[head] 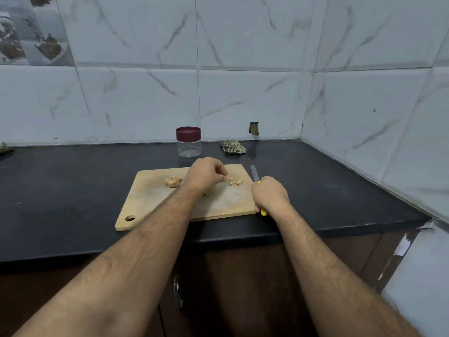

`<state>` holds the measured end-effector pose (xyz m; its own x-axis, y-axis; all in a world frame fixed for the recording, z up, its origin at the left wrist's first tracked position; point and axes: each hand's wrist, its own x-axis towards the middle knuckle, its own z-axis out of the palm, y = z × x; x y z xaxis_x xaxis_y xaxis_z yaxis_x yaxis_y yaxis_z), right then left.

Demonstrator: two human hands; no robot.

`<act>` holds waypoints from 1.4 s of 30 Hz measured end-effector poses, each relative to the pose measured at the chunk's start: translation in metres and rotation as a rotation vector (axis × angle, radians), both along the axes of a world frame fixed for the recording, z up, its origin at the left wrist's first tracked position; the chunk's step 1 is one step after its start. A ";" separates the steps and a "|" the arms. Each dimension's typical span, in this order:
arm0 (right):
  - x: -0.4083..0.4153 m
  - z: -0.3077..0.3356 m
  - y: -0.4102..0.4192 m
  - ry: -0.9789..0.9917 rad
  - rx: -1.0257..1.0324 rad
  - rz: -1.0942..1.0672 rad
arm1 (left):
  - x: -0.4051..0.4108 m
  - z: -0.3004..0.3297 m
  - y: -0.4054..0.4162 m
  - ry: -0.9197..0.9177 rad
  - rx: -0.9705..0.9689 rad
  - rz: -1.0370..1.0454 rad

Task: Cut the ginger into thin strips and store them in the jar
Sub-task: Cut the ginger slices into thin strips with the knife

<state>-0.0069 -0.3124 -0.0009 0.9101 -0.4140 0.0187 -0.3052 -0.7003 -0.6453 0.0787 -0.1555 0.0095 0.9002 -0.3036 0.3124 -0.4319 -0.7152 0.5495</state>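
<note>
Dark countertop [73, 181], marble-patterned tiled wall behind and to the right.

Wooden cutting board [155, 203] is lying flat near the counter's front edge, hanging hole at its near left corner.

Ginger piece [173, 182], uncut, is resting on the far left part of the board, just beside the left wrist.

Clear jar [189, 145] is standing upright behind the board, near the wall, maroon lid [188, 133] still on. Jar looks empty.

Left hand [205, 175] is being held over the board's far middle, palm down, fingers curled inward with fingertips [224, 177] drawn together beside the cut bits. Whether a sliver is being pinched cannot be told; the fingertip area is too small.

Cut ginger bits [235, 182] are lying scattered on the far right part of the board, just right of the left fingertips. A few thin pieces only.

Crumpled checked cloth [232, 146] is lying on the counter behind the board, right of the jar, near the wall.

Knife [254, 173] is being gripped by the right hand [269, 197], fingers wrapped fully around the yellow handle. Blade is pointing away from the person, at the board's right edge, apart from the cut bits. Handle end is showing yellow below the fist.
</note>
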 end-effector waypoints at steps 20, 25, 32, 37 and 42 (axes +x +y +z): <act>-0.004 0.002 0.004 0.008 -0.051 0.029 | 0.012 0.003 0.011 -0.060 -0.052 0.039; -0.007 0.002 0.014 0.000 -0.216 0.084 | -0.005 -0.005 0.061 -0.055 -0.136 0.135; -0.013 0.010 0.037 -0.020 -0.364 0.109 | -0.010 -0.025 0.079 0.104 -0.062 0.049; -0.011 0.016 0.051 -0.002 -0.306 0.158 | -0.009 -0.022 0.079 0.139 -0.004 -0.020; -0.004 0.012 0.063 0.041 -0.274 0.198 | -0.007 -0.021 0.074 0.165 0.037 -0.030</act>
<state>-0.0110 -0.2495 0.0114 0.9747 -0.2135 0.0665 -0.1676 -0.8943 -0.4150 0.0720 -0.0812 -0.0111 0.9285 -0.3399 0.1492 -0.3597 -0.7245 0.5880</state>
